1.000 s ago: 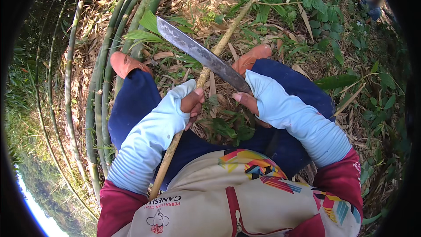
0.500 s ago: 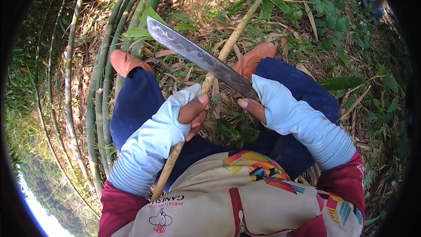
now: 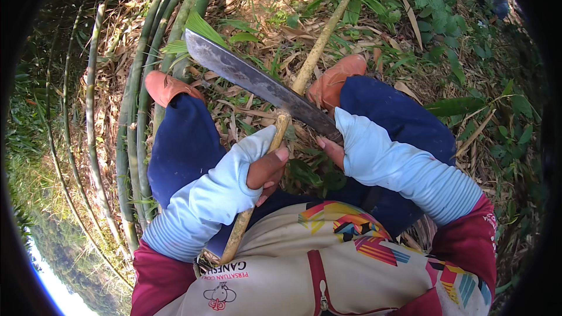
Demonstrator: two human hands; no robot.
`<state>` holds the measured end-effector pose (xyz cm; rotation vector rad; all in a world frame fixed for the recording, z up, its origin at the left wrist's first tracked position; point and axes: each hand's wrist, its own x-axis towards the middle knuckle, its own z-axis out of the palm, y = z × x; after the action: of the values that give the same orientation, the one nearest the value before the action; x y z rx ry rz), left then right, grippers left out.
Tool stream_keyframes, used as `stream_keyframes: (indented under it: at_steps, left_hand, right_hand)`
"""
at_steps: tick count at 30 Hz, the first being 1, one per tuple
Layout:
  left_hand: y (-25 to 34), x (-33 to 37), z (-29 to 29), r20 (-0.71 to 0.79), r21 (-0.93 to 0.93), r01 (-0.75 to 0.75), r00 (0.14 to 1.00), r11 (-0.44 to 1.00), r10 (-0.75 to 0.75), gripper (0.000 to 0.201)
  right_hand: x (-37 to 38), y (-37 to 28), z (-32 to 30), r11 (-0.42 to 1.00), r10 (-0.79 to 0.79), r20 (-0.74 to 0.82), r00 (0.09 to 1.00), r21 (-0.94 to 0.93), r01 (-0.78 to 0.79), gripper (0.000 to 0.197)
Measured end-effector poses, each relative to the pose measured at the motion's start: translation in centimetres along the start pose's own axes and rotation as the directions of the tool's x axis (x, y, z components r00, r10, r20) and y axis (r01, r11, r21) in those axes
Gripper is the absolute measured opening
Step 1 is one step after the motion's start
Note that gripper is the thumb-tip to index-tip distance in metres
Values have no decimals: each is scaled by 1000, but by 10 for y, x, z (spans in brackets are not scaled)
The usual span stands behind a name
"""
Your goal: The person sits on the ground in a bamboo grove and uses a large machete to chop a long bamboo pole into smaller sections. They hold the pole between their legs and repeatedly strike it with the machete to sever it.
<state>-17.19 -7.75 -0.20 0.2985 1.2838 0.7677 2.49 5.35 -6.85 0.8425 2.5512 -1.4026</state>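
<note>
Tan, knobbly stick (image 3: pixel 239 231) fills curled left fingers (image 3: pixel 267 168); right fingers (image 3: pixel 333 151) clasp a broad, scuffed steel machete (image 3: pixel 253 79).

The left grip (image 3: pixel 249 168) holds a stick (image 3: pixel 238 231), the right grip (image 3: pixel 355 147) a machete (image 3: pixel 257 83) (slanting across that stick).

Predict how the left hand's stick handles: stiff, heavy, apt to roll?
The stick looks stiff: nearly straight on both sides of the left hand. Probably light, being slender. Its rounded sides could let it roll.
</note>
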Motion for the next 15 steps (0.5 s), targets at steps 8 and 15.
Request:
stream_keyframes:
  at_steps: [8,15]
  left_hand:
    - [-9,3,-5,-31,-11,10,999,1000,-10,22]
    - [-6,4,-1,-33,-23,12,999,1000,-13,22]
  right_hand:
    - [7,0,8,997,-42,-59,997,-66,38,28]
    - [13,-7,5,1000,5,-13,1000,-11,-5,24]
